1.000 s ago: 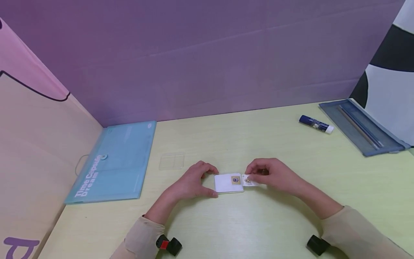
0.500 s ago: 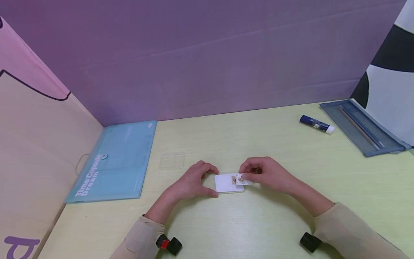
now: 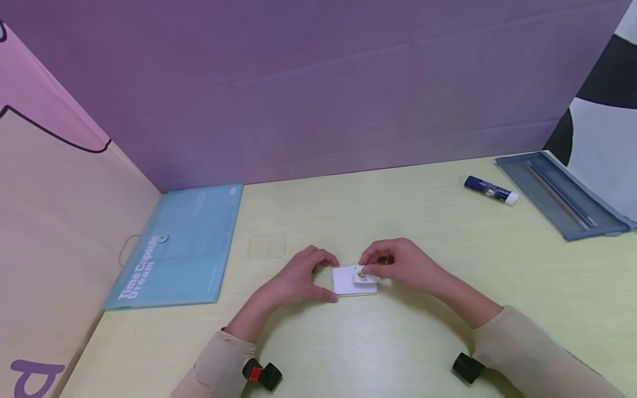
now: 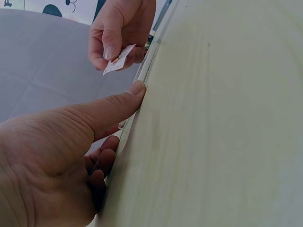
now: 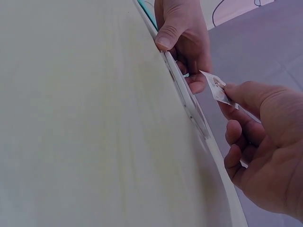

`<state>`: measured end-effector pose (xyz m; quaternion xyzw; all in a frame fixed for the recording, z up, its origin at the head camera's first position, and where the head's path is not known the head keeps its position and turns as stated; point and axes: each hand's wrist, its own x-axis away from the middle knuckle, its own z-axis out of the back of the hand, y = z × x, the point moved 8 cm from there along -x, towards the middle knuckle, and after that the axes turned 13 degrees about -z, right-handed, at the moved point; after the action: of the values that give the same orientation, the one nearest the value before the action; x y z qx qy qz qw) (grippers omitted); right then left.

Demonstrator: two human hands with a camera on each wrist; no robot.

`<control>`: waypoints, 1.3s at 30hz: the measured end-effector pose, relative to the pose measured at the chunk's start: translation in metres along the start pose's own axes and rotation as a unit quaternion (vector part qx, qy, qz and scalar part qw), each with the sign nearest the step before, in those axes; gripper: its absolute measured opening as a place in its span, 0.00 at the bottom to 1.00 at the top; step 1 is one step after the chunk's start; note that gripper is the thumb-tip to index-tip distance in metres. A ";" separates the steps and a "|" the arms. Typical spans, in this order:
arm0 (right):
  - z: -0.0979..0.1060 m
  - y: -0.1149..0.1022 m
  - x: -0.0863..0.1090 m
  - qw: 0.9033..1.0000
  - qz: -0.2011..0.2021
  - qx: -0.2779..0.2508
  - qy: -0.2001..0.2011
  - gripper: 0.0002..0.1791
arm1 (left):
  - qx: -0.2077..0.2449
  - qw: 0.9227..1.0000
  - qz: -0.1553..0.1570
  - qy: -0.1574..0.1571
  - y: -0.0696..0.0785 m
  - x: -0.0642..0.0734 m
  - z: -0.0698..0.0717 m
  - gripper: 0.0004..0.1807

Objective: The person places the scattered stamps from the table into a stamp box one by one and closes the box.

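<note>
**Purple backdrop, pale table, one little stamp in midair**

Behind everything there's a purple backdrop (image 3: 318,88), with a pale table (image 3: 423,215) in front. Blue folder (image 3: 176,247) along the table's left edge; can't tell what's in it. Mesh pouch (image 3: 567,196) at the back right corner, with what look like two thin sticks inside. Glue stick (image 3: 490,190) near the back edge, just beside the pouch.

Left hand (image 3: 304,279) grips the left end of a white slab (image 3: 343,283), thumb on the near corner, finger on the far one. Left of that hand lies a clear piece (image 3: 267,246), maybe a shallow tray or lid.

Right hand (image 3: 403,265) pinches a stamp (image 3: 365,278) above the slab's right end, tilted. My worries: that thin paper could crease if the pinch tightens, or land crooked because of the tilt. And if the left grip slackens, the slab could skid and spoil the alignment.
</note>
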<state>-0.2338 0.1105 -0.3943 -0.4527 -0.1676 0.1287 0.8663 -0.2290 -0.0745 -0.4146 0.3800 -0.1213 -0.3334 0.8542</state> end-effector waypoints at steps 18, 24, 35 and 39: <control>-0.013 -0.006 -0.011 0.999 -0.010 -0.021 -0.022 0.05 | -0.013 1.000 -0.011 -0.005 0.004 -0.001 0.001 0.31; -0.017 -0.007 -0.014 0.999 -0.011 -0.022 -0.030 0.04 | -0.009 1.000 -0.015 -0.005 0.005 -0.001 0.001 0.31; -0.021 -0.006 -0.018 0.999 -0.031 -0.023 -0.027 0.03 | -0.001 1.000 -0.009 -0.004 0.004 0.000 0.001 0.31; -0.022 -0.006 -0.019 0.999 -0.033 -0.025 -0.028 0.03 | 0.001 1.000 -0.010 -0.004 0.004 0.000 0.001 0.31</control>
<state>-0.2418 0.0833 -0.4044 -0.4645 -0.2098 0.1082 0.8535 -0.2279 -0.0731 -0.4114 0.3807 -0.1212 -0.3432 0.8501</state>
